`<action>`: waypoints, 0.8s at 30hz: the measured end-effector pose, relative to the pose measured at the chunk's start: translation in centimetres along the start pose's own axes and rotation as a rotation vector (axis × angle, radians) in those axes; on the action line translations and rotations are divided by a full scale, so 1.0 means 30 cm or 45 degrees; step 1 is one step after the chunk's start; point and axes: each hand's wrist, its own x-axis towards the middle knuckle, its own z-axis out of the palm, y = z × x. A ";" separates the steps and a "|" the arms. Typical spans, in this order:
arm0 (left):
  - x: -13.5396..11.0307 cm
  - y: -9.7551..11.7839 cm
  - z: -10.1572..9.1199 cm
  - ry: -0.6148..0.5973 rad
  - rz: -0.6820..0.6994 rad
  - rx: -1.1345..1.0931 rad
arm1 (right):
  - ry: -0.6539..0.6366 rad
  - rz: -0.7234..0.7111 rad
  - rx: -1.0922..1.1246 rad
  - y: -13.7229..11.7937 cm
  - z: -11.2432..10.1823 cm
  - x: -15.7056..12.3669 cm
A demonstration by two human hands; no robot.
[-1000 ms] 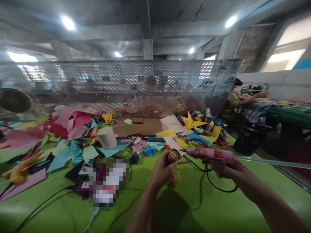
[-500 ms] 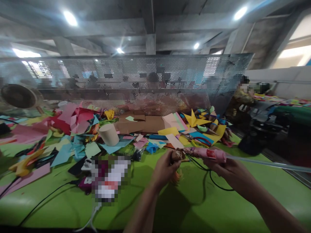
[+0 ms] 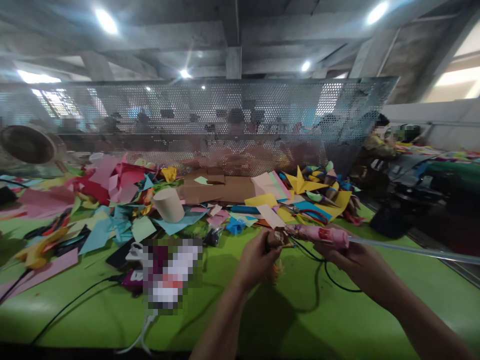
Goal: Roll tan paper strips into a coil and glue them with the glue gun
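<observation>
1. The left hand (image 3: 255, 262) is closed around a small brown piece (image 3: 275, 238), held just above the table (image 3: 300, 325) with its whitish, rough-looking end up; a pale yellow-orange fringe (image 3: 276, 274) hangs below the fingers.
2. This piece looks light, probably paper or card: stiff enough for a light pinch around its side, yet likely to dent if squeezed. The fringe seems soft and flimsy, a poor place to take hold.
3. The right hand (image 3: 343, 257) grips a pink glue gun (image 3: 332, 237) from beneath, its nozzle end at the brown piece's upper end (whether they touch, I cannot tell).
4. The gun should be rigid and the heavier of the two; the body is the place to grip, since the nozzle may be hot.
5. Out of its back runs a long clear glue stick (image 3: 405, 248), likely smooth and a little bendy, which could swing the rear about. A black cord (image 3: 339, 286) loops below and may drag.
6. Farther out, red-handled scissors (image 3: 315, 215), a yellow paper star (image 3: 301, 183) and a cream roll (image 3: 168, 205) lie among loose coloured paper, light and easily creased.
</observation>
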 end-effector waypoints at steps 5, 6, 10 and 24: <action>0.000 0.009 0.000 -0.006 -0.003 0.028 | -0.033 -0.002 -0.011 0.017 -0.005 -0.003; 0.000 0.010 0.000 -0.005 -0.003 0.028 | -0.043 0.009 -0.011 0.019 -0.006 -0.004; 0.000 0.003 0.000 0.002 0.010 0.058 | -0.055 0.021 -0.012 0.015 -0.003 -0.009; -0.001 0.011 -0.002 0.040 -0.011 0.135 | -0.114 -0.053 -0.036 0.010 -0.013 0.000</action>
